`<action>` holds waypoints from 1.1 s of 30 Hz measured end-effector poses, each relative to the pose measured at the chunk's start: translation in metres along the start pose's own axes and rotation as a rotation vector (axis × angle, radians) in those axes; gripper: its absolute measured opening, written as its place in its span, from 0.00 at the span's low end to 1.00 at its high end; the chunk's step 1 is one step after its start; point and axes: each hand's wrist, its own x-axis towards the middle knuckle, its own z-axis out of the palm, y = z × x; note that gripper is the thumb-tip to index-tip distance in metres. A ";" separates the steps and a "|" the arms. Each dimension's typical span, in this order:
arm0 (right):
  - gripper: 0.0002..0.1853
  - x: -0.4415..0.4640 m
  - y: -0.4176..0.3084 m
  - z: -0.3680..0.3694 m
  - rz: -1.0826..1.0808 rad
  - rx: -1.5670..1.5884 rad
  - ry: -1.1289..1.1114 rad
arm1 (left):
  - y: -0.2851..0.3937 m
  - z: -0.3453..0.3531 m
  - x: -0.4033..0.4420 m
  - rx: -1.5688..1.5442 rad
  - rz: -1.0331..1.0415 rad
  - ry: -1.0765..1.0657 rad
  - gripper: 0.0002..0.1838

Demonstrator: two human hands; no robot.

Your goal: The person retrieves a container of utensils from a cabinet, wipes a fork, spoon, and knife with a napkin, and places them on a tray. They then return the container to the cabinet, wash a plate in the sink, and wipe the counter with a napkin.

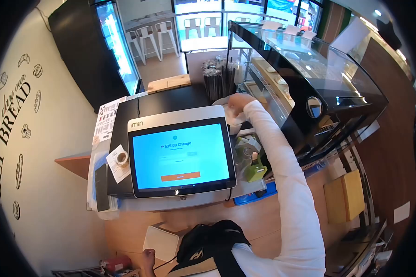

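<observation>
My right arm, in a white sleeve, stretches past the right side of the point-of-sale screen point(180, 152). Beyond that screen, my right hand point(239, 103) is bent down with its fingers curled at a whitish bundle point(235, 121), perhaps paper or plastic. What the fingers grip is too small to make out. The lit screen reads 635.00 Change, with an orange button below. My left hand point(148, 256) hangs low, curled into a fist beside a white seat-like panel point(161, 243); nothing shows in it.
Wrapped dark straws point(213, 81) stand behind my right hand. A glass display case point(309, 87) runs along the right. A green box point(255, 171) sits right of the screen; a roll of paper tape point(121, 158) lies left. A black bag point(215, 237) hangs against my body.
</observation>
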 end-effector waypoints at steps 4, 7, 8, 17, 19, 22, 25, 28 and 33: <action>0.20 -0.002 -0.015 -0.022 -0.015 0.005 -0.090 | 0.009 -0.004 0.014 0.040 0.026 -0.035 0.11; 0.17 0.011 0.002 -0.020 -0.035 0.099 -0.099 | 0.021 -0.010 0.010 0.087 0.034 -0.048 0.11; 0.17 0.016 0.005 -0.024 -0.007 0.184 -0.092 | 0.035 -0.013 0.004 0.086 0.033 -0.068 0.12; 0.08 0.001 -0.027 -0.093 0.115 0.050 0.433 | 0.057 -0.007 0.005 0.115 0.006 -0.127 0.12; 0.06 -0.059 -0.077 -0.147 0.138 0.100 0.668 | 0.060 -0.002 0.009 0.154 0.028 -0.209 0.12; 0.07 -0.131 -0.106 -0.173 -0.094 0.119 1.076 | 0.094 0.006 0.007 0.460 0.107 -0.441 0.13; 0.07 -0.262 -0.135 -0.184 -0.158 0.408 0.853 | 0.201 0.009 -0.006 1.005 0.279 -0.818 0.14; 0.06 -0.359 -0.135 -0.110 0.102 1.064 0.802 | 0.345 0.022 -0.054 0.669 0.590 -0.904 0.12; 0.08 -0.470 -0.114 0.011 0.737 1.575 1.065 | 0.492 0.120 -0.167 0.012 1.442 -0.983 0.04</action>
